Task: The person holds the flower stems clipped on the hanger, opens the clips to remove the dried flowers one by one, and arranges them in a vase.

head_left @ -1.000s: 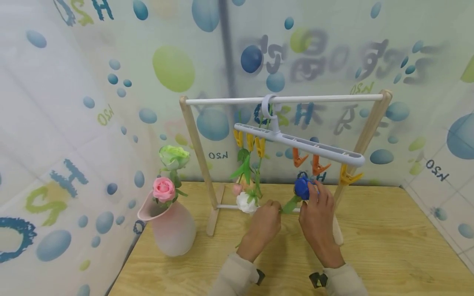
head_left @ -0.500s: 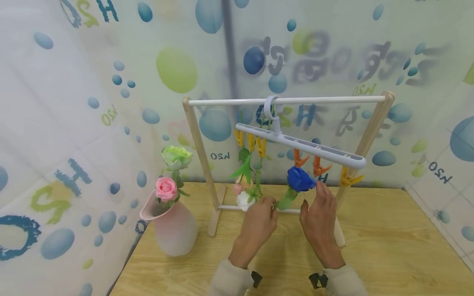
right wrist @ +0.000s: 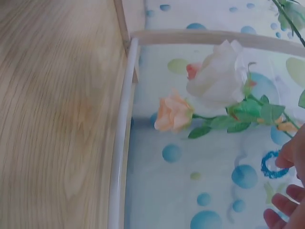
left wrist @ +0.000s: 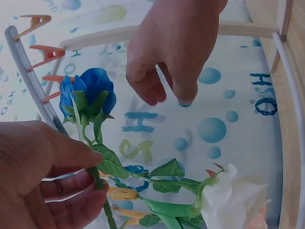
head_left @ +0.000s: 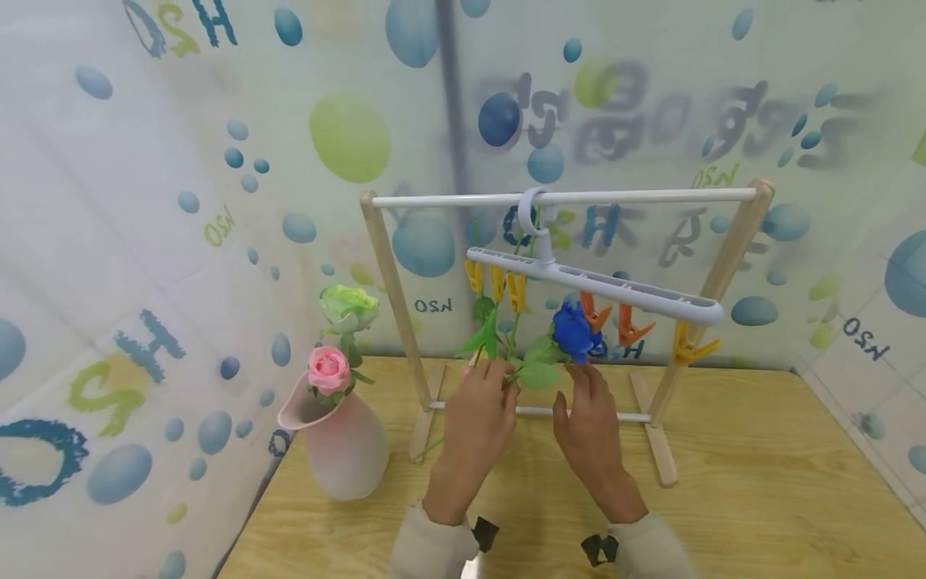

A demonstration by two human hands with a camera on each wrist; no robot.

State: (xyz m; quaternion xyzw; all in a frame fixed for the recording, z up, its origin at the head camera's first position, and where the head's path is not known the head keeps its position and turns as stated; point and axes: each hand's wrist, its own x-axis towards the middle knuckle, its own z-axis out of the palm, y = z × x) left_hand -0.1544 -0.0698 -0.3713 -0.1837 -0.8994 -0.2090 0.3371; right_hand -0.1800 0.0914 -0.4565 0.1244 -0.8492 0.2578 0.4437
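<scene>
My left hand (head_left: 473, 422) pinches the green stem (left wrist: 98, 183) of a blue rose (head_left: 575, 331) between thumb and fingers. In the head view the bloom overlaps one of the orange clips (head_left: 595, 312) under the grey hanger (head_left: 629, 297). My right hand (head_left: 592, 430) is just below the bloom, its fingers loosely bent. Seen from the left wrist, that right hand (left wrist: 176, 57) is apart from the rose with nothing in its fingers. A white rose (right wrist: 217, 76) and a peach rose (right wrist: 172, 113) hang head-down beside my left hand, by the yellow clips (head_left: 516, 292).
A wooden rack with a white top bar (head_left: 651, 195) carries the hanger. At its right end hangs another yellow clip (head_left: 693, 346). Left of the rack, a pink-and-white vase (head_left: 343, 454) holds a pink rose (head_left: 329, 370) and a pale green one (head_left: 349, 309). A patterned curtain stands behind.
My left hand has moved left and up with the blue rose, whose bloom has risen toward the orange clips. My right hand has let go of the bloom and shifted left, below it.
</scene>
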